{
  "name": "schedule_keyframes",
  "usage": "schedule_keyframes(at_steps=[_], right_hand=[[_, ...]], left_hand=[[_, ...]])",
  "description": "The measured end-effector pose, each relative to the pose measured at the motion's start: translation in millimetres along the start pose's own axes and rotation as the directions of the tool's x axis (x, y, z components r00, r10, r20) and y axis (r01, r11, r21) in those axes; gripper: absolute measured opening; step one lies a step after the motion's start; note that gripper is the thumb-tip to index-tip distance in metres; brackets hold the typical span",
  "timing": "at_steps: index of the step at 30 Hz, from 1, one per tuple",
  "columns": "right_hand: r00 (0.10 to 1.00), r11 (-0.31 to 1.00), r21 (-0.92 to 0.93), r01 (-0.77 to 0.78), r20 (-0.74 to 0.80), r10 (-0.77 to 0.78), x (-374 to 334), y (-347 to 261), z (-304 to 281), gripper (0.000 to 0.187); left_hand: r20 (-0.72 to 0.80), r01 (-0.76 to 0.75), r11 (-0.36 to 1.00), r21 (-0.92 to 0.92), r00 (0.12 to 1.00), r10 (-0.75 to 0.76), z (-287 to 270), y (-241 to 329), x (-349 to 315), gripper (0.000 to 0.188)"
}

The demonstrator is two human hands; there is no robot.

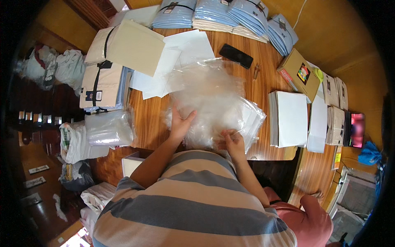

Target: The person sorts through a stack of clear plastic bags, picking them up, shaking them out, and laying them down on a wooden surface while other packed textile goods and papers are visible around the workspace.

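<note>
A large, crinkled clear plastic bag [212,88] spreads over the middle of the table in front of my body. My left hand [181,122] rests against its left side, fingers extended and thumb apart. At the bag's near right edge, my right hand [233,143] is closed in a pinch on the thin plastic. Beside that hand, white flat items in clear wrapping [254,117] lie partly under the bag. White sheets [191,43] lie just beyond it, and a beige card [135,47] overlaps them at the left.
Folded blue packs [175,14] line the back. Strapped beige bundles [92,84] and a clear-bag stack [108,128] sit left. A phone [235,56], a cardboard box [302,72] and stacked white boards [290,119] stand right. A person in pink [306,218] is at lower right.
</note>
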State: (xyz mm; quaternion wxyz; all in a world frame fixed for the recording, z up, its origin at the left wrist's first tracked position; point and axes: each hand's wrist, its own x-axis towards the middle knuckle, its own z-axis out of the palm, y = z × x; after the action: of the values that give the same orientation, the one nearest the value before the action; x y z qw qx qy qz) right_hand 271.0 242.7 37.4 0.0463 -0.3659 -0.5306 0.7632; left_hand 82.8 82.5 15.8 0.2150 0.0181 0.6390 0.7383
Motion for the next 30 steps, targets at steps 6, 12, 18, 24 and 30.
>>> schedule_keyframes(at_steps=[6,12,18,24,30], right_hand=[[0.953,0.785,-0.600,0.152,-0.121,-0.276,-2,-74,-60,0.031],[0.964,0.596,-0.791,0.139,-0.030,-0.265,100,-94,-29,0.048],[0.870,0.529,-0.782,0.330,0.033,-0.492,136,-105,29,0.048],[0.901,0.675,-0.710,0.201,-0.137,-0.412,136,-87,31,0.064],[0.946,0.822,-0.490,0.291,0.017,-0.325,137,-80,36,0.056]], left_hand=[[0.157,-0.252,0.858,0.448,0.967,0.202,-59,-10,39,0.107],[0.282,0.102,0.915,0.390,0.933,-0.224,-55,56,67,0.111],[0.442,-0.339,0.732,0.591,0.895,0.057,-75,24,83,0.103],[0.093,0.198,0.918,0.344,0.966,-0.242,-67,64,68,0.093],[0.034,0.070,0.932,0.355,0.996,-0.088,-57,41,96,0.080]])
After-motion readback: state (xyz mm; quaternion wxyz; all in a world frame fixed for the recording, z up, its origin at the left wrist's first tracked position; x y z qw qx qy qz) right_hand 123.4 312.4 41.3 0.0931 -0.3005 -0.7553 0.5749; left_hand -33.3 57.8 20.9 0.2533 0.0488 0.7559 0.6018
